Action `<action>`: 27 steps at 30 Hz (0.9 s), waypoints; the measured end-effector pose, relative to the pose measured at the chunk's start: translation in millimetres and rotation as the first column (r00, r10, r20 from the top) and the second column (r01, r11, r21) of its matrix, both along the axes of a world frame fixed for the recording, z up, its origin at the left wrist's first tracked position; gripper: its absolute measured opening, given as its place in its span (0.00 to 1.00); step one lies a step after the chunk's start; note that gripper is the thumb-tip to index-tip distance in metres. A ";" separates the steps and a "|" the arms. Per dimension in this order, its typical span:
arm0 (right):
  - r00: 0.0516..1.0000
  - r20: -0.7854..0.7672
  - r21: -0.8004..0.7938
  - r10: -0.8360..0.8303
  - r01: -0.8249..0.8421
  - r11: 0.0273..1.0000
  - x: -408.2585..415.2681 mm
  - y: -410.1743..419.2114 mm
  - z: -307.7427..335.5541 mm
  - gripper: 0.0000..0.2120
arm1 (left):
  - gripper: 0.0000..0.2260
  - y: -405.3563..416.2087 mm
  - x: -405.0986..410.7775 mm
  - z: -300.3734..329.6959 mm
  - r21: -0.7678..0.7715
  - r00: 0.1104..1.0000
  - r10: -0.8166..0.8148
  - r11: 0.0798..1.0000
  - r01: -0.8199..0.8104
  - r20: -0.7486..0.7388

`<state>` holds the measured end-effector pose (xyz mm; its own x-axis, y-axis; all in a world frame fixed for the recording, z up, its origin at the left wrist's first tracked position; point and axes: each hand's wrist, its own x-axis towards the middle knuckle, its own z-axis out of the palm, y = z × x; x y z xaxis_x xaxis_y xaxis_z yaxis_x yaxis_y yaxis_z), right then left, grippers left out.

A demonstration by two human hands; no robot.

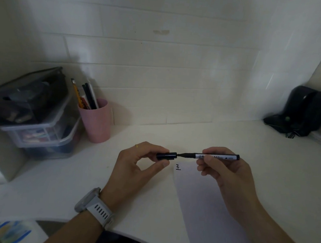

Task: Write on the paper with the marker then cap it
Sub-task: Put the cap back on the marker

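**Two hands meeting cap and marker above the desk**

Stacked bins (40,131) and a pink cup (97,121) are crowding the desk's (150,205) left rear. The left hand (134,166) is pinching the cap (166,156), grip clamped; the marker (216,156) tip is entering its mouth, right hand (226,172) clamped on the barrel. Paper (207,208) is lying below, running to the near edge.

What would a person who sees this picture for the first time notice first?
First the two hands at the centre: the left hand holds the black cap and the right hand holds the marker, tip right at the cap's opening. Below them lies the paper with one written character. At left stands a pink cup of pencils.
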<state>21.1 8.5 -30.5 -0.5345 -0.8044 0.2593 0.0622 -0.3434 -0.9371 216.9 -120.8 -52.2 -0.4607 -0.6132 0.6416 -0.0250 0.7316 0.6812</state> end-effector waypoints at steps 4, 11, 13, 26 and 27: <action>1.000 0.009 -0.027 -0.008 0.008 1.000 -1.3 1.4 0.8 0.08 | 0.10 -1.0 0.2 -1.0 -0.003 1.000 0.010 1.000 -0.010 -0.009; 1.000 0.002 -0.006 0.028 -0.028 1.000 0.8 2.3 1.1 0.09 | 0.10 -1.0 -0.2 -1.5 0.007 1.000 -0.007 1.000 0.007 -0.004; 1.000 0.006 -0.005 0.029 -0.029 1.000 0.4 2.6 1.8 0.08 | 0.10 -0.8 0.0 -1.7 0.019 1.000 -0.018 1.000 0.018 -0.003; 0.995 -0.055 0.064 0.087 -0.084 0.994 10.8 0.2 -1.8 0.11 | 0.09 2.0 -0.2 0.2 -0.050 0.998 -0.013 0.999 0.016 0.053; 0.994 -0.062 0.075 0.093 -0.088 0.993 11.7 -0.1 -2.3 0.11 | 0.09 1.5 -0.3 0.3 -0.057 0.998 -0.013 0.998 0.016 0.061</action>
<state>32.8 8.4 -32.8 -0.4426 -0.8665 0.2309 0.0278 -0.2706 -0.9623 216.5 -119.3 -51.9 -0.5083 -0.5694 0.6461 -0.0539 0.7698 0.6360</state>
